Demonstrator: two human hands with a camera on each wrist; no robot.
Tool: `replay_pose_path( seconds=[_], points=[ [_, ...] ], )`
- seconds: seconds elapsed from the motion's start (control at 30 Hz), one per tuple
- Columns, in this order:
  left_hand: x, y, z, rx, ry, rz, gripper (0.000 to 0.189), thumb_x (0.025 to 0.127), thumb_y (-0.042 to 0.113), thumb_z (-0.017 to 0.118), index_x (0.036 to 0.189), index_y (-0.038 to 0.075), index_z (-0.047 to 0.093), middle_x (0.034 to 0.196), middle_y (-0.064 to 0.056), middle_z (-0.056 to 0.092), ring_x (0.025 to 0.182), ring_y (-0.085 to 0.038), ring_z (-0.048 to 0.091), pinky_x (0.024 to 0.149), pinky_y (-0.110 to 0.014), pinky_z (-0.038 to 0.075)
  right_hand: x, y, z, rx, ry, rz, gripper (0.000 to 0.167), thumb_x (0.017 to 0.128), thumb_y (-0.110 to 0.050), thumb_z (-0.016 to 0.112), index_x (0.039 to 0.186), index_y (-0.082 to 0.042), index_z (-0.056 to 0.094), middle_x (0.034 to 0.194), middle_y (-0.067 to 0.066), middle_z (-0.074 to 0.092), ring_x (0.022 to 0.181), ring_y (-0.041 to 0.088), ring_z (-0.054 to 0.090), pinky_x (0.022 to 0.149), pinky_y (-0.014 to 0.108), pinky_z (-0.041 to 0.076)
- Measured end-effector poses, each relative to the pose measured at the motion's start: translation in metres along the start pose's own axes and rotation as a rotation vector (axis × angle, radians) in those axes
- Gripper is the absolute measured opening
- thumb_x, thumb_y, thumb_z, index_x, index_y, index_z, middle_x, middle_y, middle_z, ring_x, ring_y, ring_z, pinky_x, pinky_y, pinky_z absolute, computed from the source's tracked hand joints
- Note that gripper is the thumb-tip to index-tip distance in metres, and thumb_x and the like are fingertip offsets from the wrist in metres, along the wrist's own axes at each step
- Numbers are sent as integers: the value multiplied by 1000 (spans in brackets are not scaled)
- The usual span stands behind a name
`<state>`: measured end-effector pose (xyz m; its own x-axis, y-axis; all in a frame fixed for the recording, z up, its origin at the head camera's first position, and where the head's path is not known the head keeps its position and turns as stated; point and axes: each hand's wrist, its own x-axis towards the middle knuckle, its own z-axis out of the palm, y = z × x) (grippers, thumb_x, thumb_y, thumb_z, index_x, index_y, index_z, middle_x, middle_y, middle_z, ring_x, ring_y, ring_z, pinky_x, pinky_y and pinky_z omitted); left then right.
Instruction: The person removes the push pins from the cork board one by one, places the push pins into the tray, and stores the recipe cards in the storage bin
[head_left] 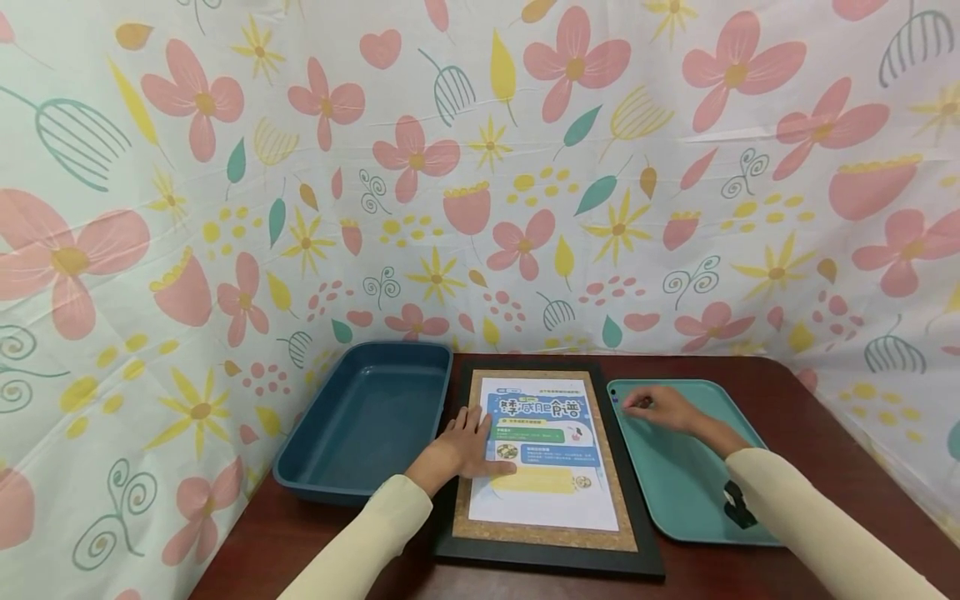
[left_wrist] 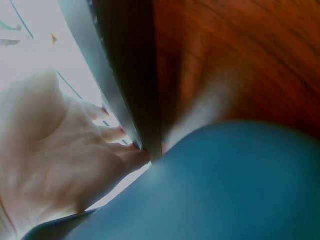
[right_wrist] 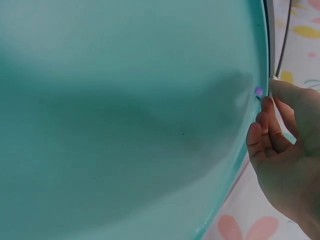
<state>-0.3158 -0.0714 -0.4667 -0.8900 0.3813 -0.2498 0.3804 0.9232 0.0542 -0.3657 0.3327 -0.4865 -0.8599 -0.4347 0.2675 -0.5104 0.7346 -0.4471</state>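
A printed sheet (head_left: 540,500) with blue, green and yellow blocks lies on a cork board (head_left: 551,538) in a black frame (head_left: 555,563). My left hand (head_left: 461,446) rests spread on the sheet's left side, thumb pointing right. Above the far left corner of a teal tray (head_left: 690,483) is my right hand (head_left: 663,408), its fingers bent and fingertips drawn toward the thumb. A tiny purple piece (right_wrist: 258,91), like a push pin head, shows right beside the fingertips in the right wrist view. I cannot tell whether the right fingertips hold anything.
A deep blue rectangular bin (head_left: 367,425) stands left of the board. On the tray's near right part, a small black object (head_left: 738,505) shows beside the right sleeve. The dark wooden table (head_left: 255,550) meets a flower-patterned cloth (head_left: 480,167) at the back and left.
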Motion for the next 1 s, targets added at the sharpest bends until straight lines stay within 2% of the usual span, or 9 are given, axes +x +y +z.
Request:
replay_pose_path(
  seconds=[0.3,0.63,1.0],
  points=[
    [1,-1,-1,5,-15,2,111,90,86,45,168,13,16,174,-13,10,160,-35,10,126,-50,21,0,11,3,26,22,63,5,95,-8,76,93,-4,77,87,3,74,73,6,57,63,27,50],
    [0,-1,-1,11,-6,9,111,90,86,46,168,13,16,174,-13,10,160,-35,11,126,-49,21,1,12,8,12,15,82,6,95,-7,75,96,-2,77,91,6,75,79,15,66,69,32,55],
    [6,-2,1,13,-22,-5,110,91,85,45,169,14,14,174,-12,7,160,-35,8,126,-49,19,5,12,14,23,33,139,7,96,-7,74,96,-1,77,91,7,75,78,14,63,68,31,53]
  ],
)
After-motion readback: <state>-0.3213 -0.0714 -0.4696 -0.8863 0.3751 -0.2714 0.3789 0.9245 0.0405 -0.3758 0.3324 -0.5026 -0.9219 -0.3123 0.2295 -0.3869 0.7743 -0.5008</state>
